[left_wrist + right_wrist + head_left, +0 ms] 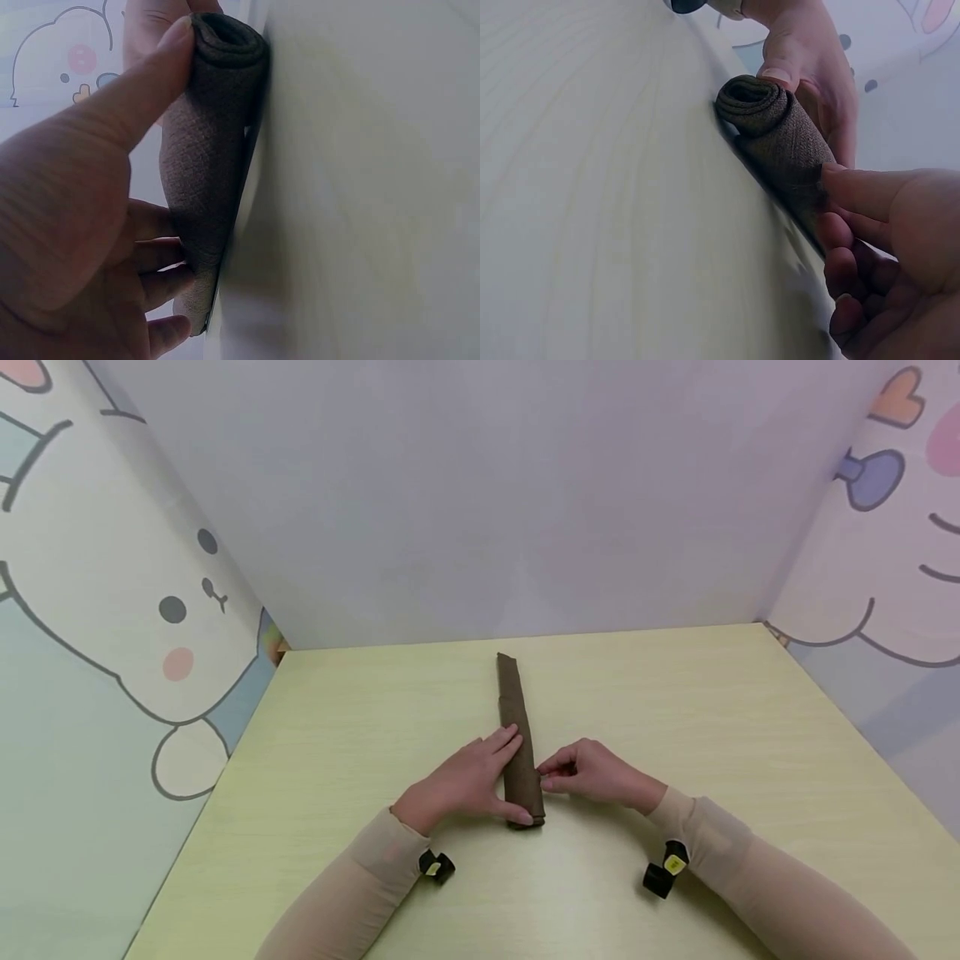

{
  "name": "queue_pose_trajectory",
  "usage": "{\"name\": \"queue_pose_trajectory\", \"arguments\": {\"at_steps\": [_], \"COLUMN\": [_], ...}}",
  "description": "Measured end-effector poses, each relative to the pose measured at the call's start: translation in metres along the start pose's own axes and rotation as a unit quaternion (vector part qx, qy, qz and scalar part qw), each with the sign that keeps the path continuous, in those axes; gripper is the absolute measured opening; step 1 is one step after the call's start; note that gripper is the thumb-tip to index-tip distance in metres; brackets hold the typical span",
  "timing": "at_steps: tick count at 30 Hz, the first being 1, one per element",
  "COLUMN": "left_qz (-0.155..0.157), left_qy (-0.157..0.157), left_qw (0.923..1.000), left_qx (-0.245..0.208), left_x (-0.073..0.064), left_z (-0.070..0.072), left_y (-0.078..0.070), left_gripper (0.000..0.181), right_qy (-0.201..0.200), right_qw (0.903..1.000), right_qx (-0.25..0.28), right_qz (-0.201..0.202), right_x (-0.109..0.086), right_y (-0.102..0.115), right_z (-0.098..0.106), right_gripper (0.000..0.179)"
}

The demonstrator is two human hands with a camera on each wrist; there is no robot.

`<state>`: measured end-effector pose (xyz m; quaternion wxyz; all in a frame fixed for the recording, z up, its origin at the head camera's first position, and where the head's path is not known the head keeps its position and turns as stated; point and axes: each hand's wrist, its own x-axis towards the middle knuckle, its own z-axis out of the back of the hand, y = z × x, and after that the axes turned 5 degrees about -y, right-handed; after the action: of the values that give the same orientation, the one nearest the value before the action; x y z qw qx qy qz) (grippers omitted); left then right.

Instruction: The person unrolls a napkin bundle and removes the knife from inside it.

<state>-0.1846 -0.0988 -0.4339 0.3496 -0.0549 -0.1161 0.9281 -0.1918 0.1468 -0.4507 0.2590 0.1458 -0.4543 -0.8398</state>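
A dark brown cloth, rolled into a long narrow tube, lies on the table pointing away from me. Its near end shows spiralled layers. My left hand rests on the roll from the left, fingers spread along its top. The left thumb presses close to the near end. From the right, my right hand pinches the roll's side edge between thumb and curled fingers, a little beyond the near end. The right thumb lies against the cloth; the exact fold between the fingertips is hidden.
The pale wood-grain table runs back to a plain light wall. Cartoon-printed panels stand along both sides. Small black devices with yellow marks sit at both wrists over beige sleeves.
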Motion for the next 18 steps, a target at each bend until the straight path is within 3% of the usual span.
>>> {"name": "queue_pose_trajectory", "arguments": {"at_steps": [9,18], "left_qz": [0.0,-0.004], "left_qy": [0.002,-0.001], "left_qw": [1.0,1.0], "left_qx": [0.003,0.003], "left_x": [-0.0015,-0.0013], "left_z": [0.0011,-0.0001], "left_y": [-0.0002,0.0002], "left_gripper": [0.118,0.118], "right_qy": [-0.002,-0.009], "right_qw": [0.9999,0.9999], "right_qx": [0.008,0.007], "right_qz": [0.015,0.003], "right_x": [0.0028,0.0035], "right_y": [0.0002,0.0021], "right_z": [-0.0033,-0.0044], "right_gripper": [0.019,0.013]}}
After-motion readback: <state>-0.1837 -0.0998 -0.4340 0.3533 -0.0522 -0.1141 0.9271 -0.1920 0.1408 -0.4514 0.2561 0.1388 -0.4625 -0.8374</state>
